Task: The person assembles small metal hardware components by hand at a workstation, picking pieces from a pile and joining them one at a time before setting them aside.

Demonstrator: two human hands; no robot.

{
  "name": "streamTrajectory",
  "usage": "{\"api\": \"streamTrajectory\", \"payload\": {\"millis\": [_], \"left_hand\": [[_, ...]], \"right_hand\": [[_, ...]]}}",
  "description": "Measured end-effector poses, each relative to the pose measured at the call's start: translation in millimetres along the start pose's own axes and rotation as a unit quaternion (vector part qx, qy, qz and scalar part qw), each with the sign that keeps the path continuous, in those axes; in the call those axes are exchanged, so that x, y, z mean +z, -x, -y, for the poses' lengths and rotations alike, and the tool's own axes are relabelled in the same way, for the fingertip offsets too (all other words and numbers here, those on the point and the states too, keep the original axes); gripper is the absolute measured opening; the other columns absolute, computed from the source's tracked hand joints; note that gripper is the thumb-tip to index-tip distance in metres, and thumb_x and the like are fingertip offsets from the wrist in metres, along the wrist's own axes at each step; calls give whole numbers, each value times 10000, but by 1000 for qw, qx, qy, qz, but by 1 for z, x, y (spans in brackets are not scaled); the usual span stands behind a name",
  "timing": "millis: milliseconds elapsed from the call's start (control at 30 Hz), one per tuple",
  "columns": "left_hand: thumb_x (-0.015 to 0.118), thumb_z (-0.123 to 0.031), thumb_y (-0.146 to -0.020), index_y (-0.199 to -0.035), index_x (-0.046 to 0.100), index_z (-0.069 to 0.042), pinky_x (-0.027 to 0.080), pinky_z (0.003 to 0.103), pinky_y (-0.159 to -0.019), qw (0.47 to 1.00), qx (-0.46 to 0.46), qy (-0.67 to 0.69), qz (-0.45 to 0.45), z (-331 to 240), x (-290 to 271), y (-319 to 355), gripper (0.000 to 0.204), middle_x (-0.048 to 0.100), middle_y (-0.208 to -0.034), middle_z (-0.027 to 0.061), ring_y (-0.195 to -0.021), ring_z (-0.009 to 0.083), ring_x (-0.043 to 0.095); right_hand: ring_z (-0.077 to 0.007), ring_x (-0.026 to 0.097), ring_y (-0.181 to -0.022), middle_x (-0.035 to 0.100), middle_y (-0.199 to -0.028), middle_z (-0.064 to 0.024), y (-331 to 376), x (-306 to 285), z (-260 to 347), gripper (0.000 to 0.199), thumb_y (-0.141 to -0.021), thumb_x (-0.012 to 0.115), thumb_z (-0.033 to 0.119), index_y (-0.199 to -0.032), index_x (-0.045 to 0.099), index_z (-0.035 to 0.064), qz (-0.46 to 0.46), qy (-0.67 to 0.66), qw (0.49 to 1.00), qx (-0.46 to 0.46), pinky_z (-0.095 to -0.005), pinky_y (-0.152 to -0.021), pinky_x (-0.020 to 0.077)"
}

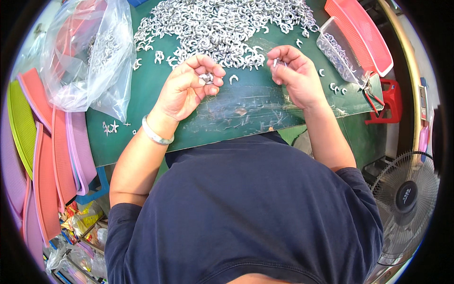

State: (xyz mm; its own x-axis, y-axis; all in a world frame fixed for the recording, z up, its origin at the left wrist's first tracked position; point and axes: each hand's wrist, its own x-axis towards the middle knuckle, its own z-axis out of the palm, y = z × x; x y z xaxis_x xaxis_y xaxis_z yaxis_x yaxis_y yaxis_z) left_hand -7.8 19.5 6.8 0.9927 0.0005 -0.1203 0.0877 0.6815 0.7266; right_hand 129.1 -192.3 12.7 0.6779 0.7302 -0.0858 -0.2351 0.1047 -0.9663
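A big heap of small silvery C-shaped metal pieces [222, 28] covers the far middle of the green table [227, 113]. Above the table's near part, my left hand [191, 85] is closed, with a few metal pieces [207, 78] between its curled fingers and thumb. To its right, my right hand [295, 73] is also closed, thumb against fingers, around a metal piece [279, 62] that shows only in part. One loose C-shaped piece [233, 79] lies on the table between my hands. A pale bangle circles my left wrist.
A clear plastic bag [90, 57] stands at left, near stacked coloured baskets [45, 156]. Back right are a clear tub [338, 49] of metal pieces and a pink basket [373, 45]. A red stool [390, 102] and a fan [405, 196] stand at right. Star-shaped pieces [113, 126] lie near left.
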Motion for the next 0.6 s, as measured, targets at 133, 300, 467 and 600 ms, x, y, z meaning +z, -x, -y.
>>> {"api": "streamTrajectory", "payload": {"millis": [133,300,467,600], "left_hand": [[607,-105,-780,-955,578,-14,407,237,-558,917,-19,-385,-104,10,14,-9,200,562,-726,23,-607,106,498],[676,-155,-753,-869,609,-46,387,301,-495,663,77,-734,-129,25,31,-16,174,494,-562,55,-489,149,467],[662,-122,-754,-803,593,-48,391,294,-500,699,63,-701,-128,22,34,-13,113,494,-572,46,-494,146,459],[656,-74,-763,-777,573,-38,391,249,-525,767,80,-623,-133,24,28,-10,91,513,-617,3,-539,91,448]], "right_hand": [[-72,497,-686,560,-833,-10,-10,-1,0,175,-773,619,62,-937,589,9,-4,89,994,63,-219,-606,432],[-180,549,-673,566,-786,-78,-19,14,-11,204,-734,669,96,-920,619,30,-39,457,879,-131,-315,-612,454],[-137,493,-608,535,-718,-57,-21,19,-10,231,-719,691,74,-935,628,21,-42,517,845,-130,-264,-583,433],[-94,483,-609,563,-702,-23,-21,14,-13,176,-736,685,75,-899,648,20,-47,473,868,-142,-246,-590,430]]}}
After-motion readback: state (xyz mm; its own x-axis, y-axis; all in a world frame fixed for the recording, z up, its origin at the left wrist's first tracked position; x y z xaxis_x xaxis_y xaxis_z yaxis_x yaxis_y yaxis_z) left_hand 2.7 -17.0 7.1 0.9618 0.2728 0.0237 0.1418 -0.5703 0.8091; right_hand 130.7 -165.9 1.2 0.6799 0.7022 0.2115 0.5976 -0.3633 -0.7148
